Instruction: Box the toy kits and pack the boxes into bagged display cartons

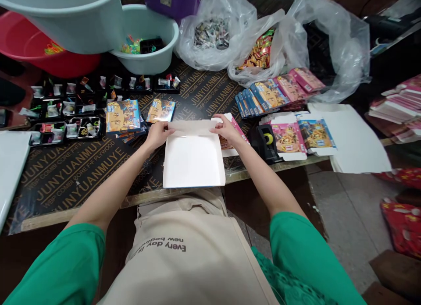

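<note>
A cardboard box [194, 160] lies in front of me at the table's front edge, its white inside facing up and its side flaps raised. My left hand [158, 134] pinches the far left corner of its far flap, and my right hand [226, 129] grips the far right corner. Just beyond my left hand lie a blue-and-yellow printed box [161, 110] and a stack of similar boxes [122, 115]. Beside my right hand, partly under it, is a pink printed carton [230, 143]. To its right stands a black tape dispenser [267, 143].
Black trays [84, 127] with small wrapped items fill the left side. Behind stand a light-blue tub [144, 59], a red basin [49, 62] and plastic bags [210, 55] of small packets. Finished-looking boxes [269, 93] lean in a row at the right, near flat printed cartons [287, 136].
</note>
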{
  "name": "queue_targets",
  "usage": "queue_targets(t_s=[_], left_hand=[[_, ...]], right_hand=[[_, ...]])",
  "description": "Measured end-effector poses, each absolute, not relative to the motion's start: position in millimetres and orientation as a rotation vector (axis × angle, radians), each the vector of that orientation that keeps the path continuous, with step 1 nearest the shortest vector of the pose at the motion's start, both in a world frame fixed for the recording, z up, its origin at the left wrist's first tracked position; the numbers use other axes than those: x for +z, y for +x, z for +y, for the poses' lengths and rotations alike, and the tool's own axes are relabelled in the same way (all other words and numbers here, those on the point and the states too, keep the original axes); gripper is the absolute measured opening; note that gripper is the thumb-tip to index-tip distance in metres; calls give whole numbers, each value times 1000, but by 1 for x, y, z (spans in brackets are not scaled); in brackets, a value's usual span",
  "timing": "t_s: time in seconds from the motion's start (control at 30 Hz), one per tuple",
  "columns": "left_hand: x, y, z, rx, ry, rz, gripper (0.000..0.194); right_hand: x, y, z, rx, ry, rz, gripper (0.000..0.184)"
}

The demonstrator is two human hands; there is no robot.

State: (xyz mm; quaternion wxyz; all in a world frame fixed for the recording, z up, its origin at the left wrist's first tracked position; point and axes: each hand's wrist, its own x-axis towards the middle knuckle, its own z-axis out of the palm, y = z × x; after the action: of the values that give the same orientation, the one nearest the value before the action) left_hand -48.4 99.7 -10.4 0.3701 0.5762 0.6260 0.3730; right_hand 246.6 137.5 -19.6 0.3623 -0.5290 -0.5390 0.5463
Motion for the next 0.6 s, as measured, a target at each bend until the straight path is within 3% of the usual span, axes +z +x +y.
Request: queue_targets(t_s=[0.1,0.27,0.33,0.43,0.53,0.6], left_hand=[[-19,-43,95,1004,1435,1661,29],[-17,-45,97,938,1180,1511,59],[-12,-53,102,800,1158,1419,55],[-1,-61,110,590,1350,1367,36],[9,-59,113,356,1874,1404,24],[16,-50,112,137,2256,1458,24]], right_hand=[[-26,242,133,1389,-1376,-1440,43],[-28,243,130,1511,-1463,-1194,67],[-25,250,134,1523,-1451,-1313,67],[-17,259,142,1317,-1295,-1825,46],[-7,257,148,1006,-1171,-2340,23],[1,250,149,794,-1117,-2648,21]])
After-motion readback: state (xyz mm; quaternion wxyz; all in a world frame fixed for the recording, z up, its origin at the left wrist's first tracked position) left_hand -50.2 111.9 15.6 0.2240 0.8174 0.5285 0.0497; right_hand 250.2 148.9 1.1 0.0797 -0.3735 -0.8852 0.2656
